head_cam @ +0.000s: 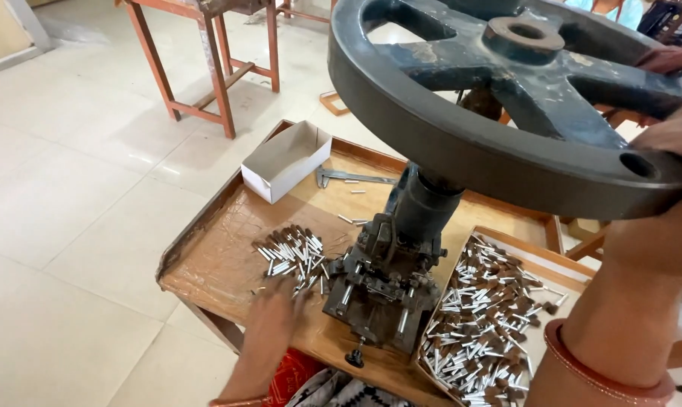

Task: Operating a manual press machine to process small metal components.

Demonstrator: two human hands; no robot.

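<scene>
— What do we see at the bench?

— We see a hand-operated press (382,290) standing on a low wooden table (213,260) with a raised rim. Its big dark flywheel (499,136) fills the top of the view, tilted toward us, with a round hub at its centre and broad spokes.

— Where are our hands?

— Our right hand (676,143) rests on the far right edge of the flywheel's rim, beside a round hole in it. Most of the hand is cut off by the frame edge, so we cannot tell whether the fingers are curled or flat. An orange bangle (604,377) sits on that forearm. Our left hand (277,305) lies low on the table just left of the press base, blurred; the fingers look loosely together, reaching into the near edge of a pile of small pins (295,256), but we cannot tell if they pinch one.

— And those pins?

— Short pieces, silver at one end and brown at the other. One heap lies loose on the table, touching the press's left side. A far larger batch fills a shallow tray (540,260) to the right of the press.

— Anything else?

— An open white cardboard box (284,162) stands toward the table's far side, a metal caliper (352,178) next to it, and a few stray pins between. An orange-framed stand (205,68) stands on the pale tiled floor behind.
</scene>
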